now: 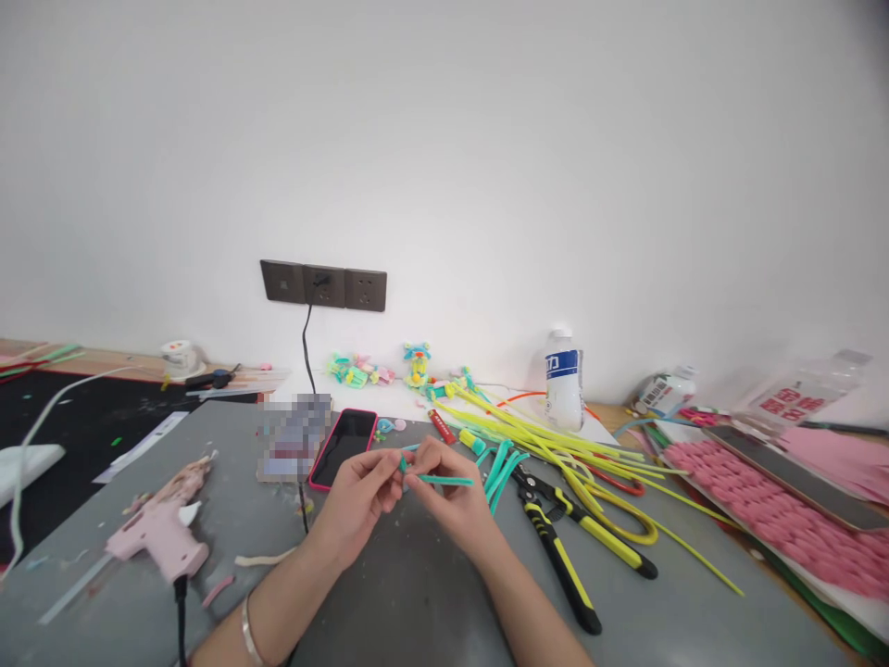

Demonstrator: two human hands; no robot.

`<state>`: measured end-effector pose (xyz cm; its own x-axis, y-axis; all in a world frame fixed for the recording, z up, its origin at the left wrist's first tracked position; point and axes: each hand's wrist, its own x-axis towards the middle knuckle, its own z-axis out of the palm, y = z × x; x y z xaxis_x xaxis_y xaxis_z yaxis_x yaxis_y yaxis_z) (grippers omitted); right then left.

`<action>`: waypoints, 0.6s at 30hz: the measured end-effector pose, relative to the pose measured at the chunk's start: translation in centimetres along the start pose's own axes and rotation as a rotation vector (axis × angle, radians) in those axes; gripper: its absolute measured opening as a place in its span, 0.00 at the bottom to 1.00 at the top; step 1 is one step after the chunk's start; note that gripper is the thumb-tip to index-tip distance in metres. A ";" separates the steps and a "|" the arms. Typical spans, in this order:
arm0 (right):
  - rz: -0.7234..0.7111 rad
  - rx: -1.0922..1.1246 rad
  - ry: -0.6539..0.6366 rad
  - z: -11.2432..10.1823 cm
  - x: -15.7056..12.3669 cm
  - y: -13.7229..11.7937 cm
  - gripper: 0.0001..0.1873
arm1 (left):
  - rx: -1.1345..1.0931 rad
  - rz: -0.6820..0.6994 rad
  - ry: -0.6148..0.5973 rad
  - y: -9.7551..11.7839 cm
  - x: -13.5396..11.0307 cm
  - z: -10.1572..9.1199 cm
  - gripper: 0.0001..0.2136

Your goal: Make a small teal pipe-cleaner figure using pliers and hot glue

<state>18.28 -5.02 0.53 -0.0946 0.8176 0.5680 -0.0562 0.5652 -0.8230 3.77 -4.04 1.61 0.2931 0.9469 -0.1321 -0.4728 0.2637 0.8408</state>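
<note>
Over the grey mat, my two hands meet at a teal pipe cleaner. My left hand pinches its curled end between thumb and forefinger. My right hand has its fingers closed on the same strand, and a straight length sticks out to the right across them. Part of the bent end is hidden by the fingertips. Just right of my right hand lie several loose teal pipe cleaners. Beyond them sit cutting pliers with black and yellow handles.
Yellow pipe cleaners spread behind the pliers. A pink glue gun lies at left, its cord running toward me. A pink-edged phone rests behind my left hand. Small pipe-cleaner figures and a bottle stand by the wall.
</note>
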 end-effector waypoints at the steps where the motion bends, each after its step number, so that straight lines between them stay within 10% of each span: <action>1: -0.007 -0.006 0.002 0.1 0.0 0.0 0.10 | -0.018 -0.007 0.002 0.0 0.0 0.0 0.20; 18: 0.080 0.085 0.029 -0.4 0.1 0.8 0.10 | -0.073 -0.077 -0.090 0.4 -0.1 -0.2 0.16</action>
<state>18.61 -4.45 -0.04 -0.0731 0.8634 0.4992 -0.1342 0.4874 -0.8628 3.39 -4.01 1.90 0.4028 0.9039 -0.1440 -0.5040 0.3504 0.7894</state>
